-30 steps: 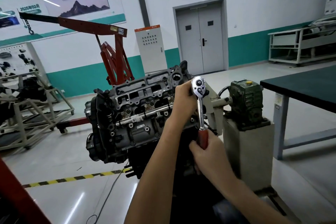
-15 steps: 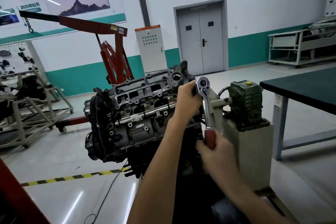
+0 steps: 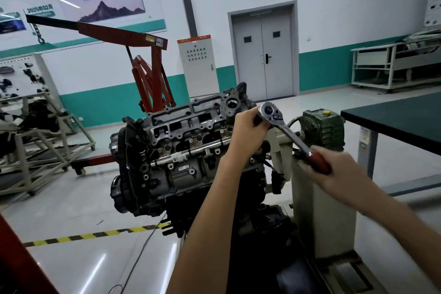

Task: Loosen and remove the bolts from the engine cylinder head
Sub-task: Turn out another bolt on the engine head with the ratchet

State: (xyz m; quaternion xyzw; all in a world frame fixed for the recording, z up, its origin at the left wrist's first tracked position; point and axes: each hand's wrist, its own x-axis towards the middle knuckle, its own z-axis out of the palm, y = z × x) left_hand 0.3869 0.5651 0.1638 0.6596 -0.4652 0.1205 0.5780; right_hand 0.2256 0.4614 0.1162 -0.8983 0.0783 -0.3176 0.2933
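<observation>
Grey metal engine cylinder head (image 3: pixel 188 126) sits ctr frame. L hand (image 3: pixel 248 129) curls round the head end of a chrome ratchet wrench w/ dark red handle (image 3: pixel 287 132), at the cyl head's right end. R hand (image 3: pixel 341 172), blurred, grips the red handle, right of ctr.

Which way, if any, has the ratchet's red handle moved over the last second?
Yes. The red handle, held by the right hand, swung right, toward the green gearbox.
</observation>
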